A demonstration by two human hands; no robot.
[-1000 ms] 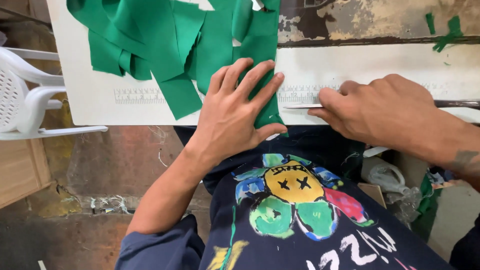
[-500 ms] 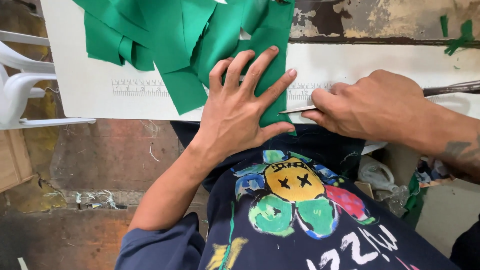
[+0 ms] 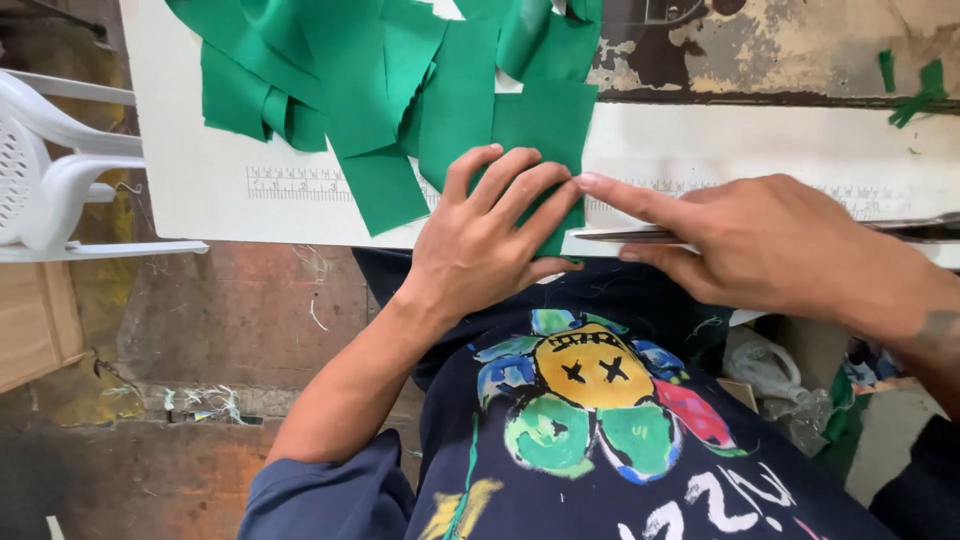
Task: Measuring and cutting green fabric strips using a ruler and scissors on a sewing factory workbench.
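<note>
The left hand (image 3: 490, 240) lay flat with its fingers spread apart, pressing a soft green cloth piece (image 3: 545, 130) onto the white surface (image 3: 760, 150) near its front edge. The right hand (image 3: 760, 245) held long metal scissors (image 3: 640, 236), its fingers wrapped around them, with one finger pointing at the cloth. More floppy green cloth strips (image 3: 340, 70) lay piled behind, and a white plastic chair (image 3: 50, 170) stood off to the side.

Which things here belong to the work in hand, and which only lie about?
In the work:
- left hand, flat on the green fabric piece
- right hand, on the long metal blade
- white cutting table

Lying about:
- white plastic chair
- small green fabric scraps
- crumpled plastic bag
</note>
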